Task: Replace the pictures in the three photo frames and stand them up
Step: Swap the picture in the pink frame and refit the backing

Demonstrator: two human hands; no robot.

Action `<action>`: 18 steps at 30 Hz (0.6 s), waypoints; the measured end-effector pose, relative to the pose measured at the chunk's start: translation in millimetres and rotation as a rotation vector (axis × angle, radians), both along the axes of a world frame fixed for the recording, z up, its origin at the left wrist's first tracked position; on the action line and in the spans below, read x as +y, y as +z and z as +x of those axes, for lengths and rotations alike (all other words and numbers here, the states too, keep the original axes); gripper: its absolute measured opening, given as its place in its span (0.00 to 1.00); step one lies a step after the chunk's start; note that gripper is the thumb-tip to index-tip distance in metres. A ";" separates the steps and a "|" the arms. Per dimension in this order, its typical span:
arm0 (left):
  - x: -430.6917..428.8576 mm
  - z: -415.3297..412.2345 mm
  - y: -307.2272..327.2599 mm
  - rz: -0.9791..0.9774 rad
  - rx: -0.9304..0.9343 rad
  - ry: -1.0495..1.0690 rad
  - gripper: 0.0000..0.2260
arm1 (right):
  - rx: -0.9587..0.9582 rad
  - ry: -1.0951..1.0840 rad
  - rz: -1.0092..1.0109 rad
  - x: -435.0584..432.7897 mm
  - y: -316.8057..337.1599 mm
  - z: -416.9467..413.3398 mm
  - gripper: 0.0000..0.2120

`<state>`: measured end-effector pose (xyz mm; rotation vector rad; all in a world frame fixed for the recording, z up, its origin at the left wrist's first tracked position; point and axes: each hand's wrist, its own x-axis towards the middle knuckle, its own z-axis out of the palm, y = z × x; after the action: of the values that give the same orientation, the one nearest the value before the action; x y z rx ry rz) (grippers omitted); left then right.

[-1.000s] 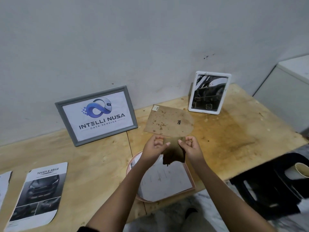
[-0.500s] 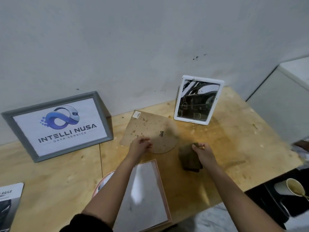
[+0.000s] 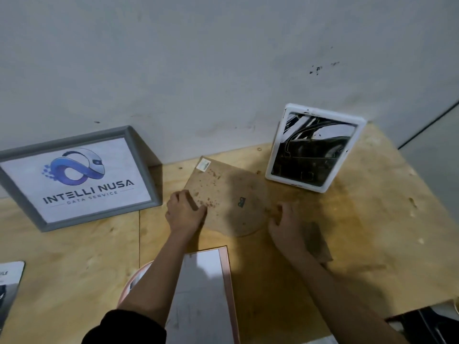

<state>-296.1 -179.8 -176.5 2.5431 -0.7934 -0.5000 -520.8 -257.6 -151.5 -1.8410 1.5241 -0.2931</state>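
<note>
The brown backing board [image 3: 223,197], stained and rounded at its near end, lies flat on the worktop [image 3: 372,232] between the two standing frames. The left hand [image 3: 185,212] pinches its near-left edge with curled fingers; the right hand [image 3: 285,223] rests beside its right rim with fingers loosely spread, holding nothing that can be seen. A darker brown piece [image 3: 316,242], likely the prop leg, lies just under that wrist.

The pink frame [image 3: 224,281] lies flat under the left forearm, reaching the worktop's near edge, so a careless sweep of that arm could push it off. Dragging the board back could scuff or shift the sheet inside it. The white frame [image 3: 314,147] stands near the board's far corner and the grey frame [image 3: 77,177] leans against the wall [image 3: 223,70]; a quick lift could tip either.
</note>
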 end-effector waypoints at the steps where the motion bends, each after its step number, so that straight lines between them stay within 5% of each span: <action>1: -1.3 1.8 1.5 0.016 0.012 0.052 0.30 | -0.051 -0.040 0.120 -0.5 -0.5 8.5 0.23; 10: -10.5 23.3 1.2 0.002 0.224 0.241 0.30 | -0.338 -0.368 0.550 -16.1 -3.9 28.6 0.16; 18: -1.1 9.1 7.1 0.062 0.248 0.196 0.25 | -0.701 -0.510 0.584 -3.1 15.5 22.6 0.15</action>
<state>-287.0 -180.9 -169.4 2.5155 -0.4408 -0.7646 -498.2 -260.8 -136.0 -0.7559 1.3409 -0.5839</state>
